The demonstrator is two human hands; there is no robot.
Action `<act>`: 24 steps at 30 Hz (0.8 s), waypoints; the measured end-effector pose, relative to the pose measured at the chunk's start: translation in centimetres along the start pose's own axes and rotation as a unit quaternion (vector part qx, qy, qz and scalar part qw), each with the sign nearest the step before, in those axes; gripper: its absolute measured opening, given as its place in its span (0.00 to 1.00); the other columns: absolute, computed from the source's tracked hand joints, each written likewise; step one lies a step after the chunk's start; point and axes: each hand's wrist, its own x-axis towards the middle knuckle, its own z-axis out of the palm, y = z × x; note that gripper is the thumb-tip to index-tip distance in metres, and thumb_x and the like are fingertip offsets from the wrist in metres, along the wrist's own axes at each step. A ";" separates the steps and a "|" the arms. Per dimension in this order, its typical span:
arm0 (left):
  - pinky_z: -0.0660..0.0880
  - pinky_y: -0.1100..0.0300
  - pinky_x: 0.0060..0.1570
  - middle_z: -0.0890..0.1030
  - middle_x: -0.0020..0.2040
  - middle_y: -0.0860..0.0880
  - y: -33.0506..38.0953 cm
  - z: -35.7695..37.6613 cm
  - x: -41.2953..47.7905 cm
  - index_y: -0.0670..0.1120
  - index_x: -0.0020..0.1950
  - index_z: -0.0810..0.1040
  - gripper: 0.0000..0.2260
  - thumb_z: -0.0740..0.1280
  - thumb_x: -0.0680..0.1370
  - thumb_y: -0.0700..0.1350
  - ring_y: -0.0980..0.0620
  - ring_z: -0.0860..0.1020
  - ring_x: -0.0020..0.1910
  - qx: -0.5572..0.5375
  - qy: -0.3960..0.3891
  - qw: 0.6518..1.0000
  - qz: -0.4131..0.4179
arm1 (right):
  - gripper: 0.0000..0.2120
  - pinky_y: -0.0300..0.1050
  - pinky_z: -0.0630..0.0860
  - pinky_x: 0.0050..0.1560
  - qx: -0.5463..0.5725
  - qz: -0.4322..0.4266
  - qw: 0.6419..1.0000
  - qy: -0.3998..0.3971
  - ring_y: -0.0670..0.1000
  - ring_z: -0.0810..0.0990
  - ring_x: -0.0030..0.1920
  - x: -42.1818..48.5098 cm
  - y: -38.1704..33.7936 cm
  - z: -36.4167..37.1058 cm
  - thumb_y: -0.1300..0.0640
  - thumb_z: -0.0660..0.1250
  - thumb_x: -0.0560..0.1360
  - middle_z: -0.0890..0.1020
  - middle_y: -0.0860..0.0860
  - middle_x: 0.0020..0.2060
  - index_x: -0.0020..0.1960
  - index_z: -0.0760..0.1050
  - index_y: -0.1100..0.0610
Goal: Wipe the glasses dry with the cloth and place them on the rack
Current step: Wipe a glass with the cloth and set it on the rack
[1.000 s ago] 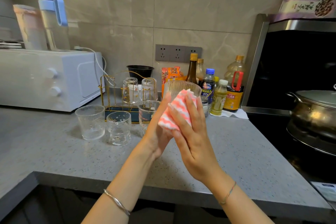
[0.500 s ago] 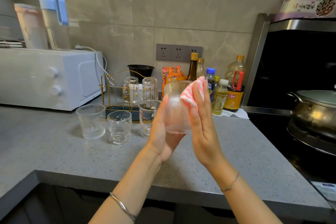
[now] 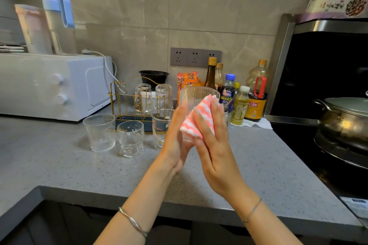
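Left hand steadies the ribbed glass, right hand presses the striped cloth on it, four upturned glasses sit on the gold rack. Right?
Wrong count: the head view shows two upturned glasses on the gold rack, not four. The left hand on the ribbed glass and right hand pressing the striped cloth are correct.

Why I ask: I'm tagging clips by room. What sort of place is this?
Most likely a home kitchen: a microwave on the stone counter, sauce bottles by the wall, and a lidded pot on the stove.
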 end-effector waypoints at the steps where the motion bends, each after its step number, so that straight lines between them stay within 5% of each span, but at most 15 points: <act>1: 0.79 0.56 0.55 0.82 0.61 0.46 0.2 0.1 -0.1 0.47 0.69 0.73 0.28 0.60 0.75 0.63 0.49 0.80 0.60 0.000 -0.001 1.000 -0.001 | 0.23 0.43 0.43 0.77 -0.005 -0.004 1.000 0.001 0.52 0.41 0.78 0.3 -0.2 -0.1 0.45 0.48 0.83 0.43 0.45 0.78 0.77 0.50 0.43; 3: 0.81 0.58 0.46 0.84 0.56 0.47 0.2 0.1 -0.3 0.49 0.65 0.76 0.21 0.59 0.78 0.58 0.52 0.83 0.54 -0.004 -0.007 1.000 -0.006 | 0.23 0.42 0.42 0.76 -0.008 0.002 1.000 0.009 0.52 0.40 0.78 1.2 -0.3 -0.4 0.46 0.48 0.83 0.44 0.45 0.78 0.77 0.51 0.42; 6: 0.80 0.56 0.44 0.82 0.60 0.44 -0.2 0.0 -0.6 0.48 0.67 0.76 0.24 0.64 0.75 0.59 0.51 0.82 0.52 -0.002 0.008 0.999 -0.035 | 0.23 0.46 0.44 0.77 0.019 0.039 0.998 0.041 0.49 0.41 0.78 2.6 0.1 -1.4 0.47 0.50 0.82 0.45 0.45 0.78 0.76 0.53 0.44; 10: 0.76 0.50 0.55 0.80 0.61 0.41 -0.4 0.4 -0.9 0.47 0.66 0.78 0.27 0.67 0.73 0.61 0.48 0.79 0.55 -0.069 0.005 0.996 -0.063 | 0.22 0.47 0.46 0.77 0.071 0.052 0.994 0.062 0.48 0.44 0.78 3.7 0.2 -1.8 0.52 0.52 0.82 0.48 0.48 0.78 0.76 0.55 0.47; 16: 0.71 0.52 0.63 0.77 0.66 0.40 -0.2 0.7 -0.7 0.45 0.69 0.75 0.27 0.57 0.80 0.62 0.47 0.76 0.62 -0.117 0.000 0.993 -0.020 | 0.24 0.34 0.46 0.74 0.178 0.089 0.979 0.051 0.42 0.43 0.77 2.9 -1.0 -1.2 0.57 0.49 0.83 0.47 0.47 0.78 0.77 0.48 0.50; 21: 0.65 0.51 0.71 0.77 0.67 0.42 0.6 0.6 -0.3 0.43 0.71 0.72 0.34 0.56 0.76 0.66 0.46 0.74 0.68 -0.121 -0.012 0.992 -0.035 | 0.23 0.51 0.46 0.77 0.142 0.056 0.988 0.039 0.47 0.42 0.78 0.9 -1.4 0.2 0.55 0.51 0.84 0.45 0.46 0.78 0.77 0.52 0.48; 24: 0.64 0.51 0.71 0.75 0.69 0.43 0.5 0.3 0.0 0.43 0.73 0.70 0.35 0.56 0.76 0.67 0.47 0.73 0.69 -0.089 -0.008 0.995 -0.042 | 0.23 0.50 0.47 0.77 0.097 0.045 0.994 0.037 0.48 0.41 0.78 -0.3 -1.0 0.7 0.47 0.48 0.83 0.42 0.45 0.78 0.76 0.49 0.39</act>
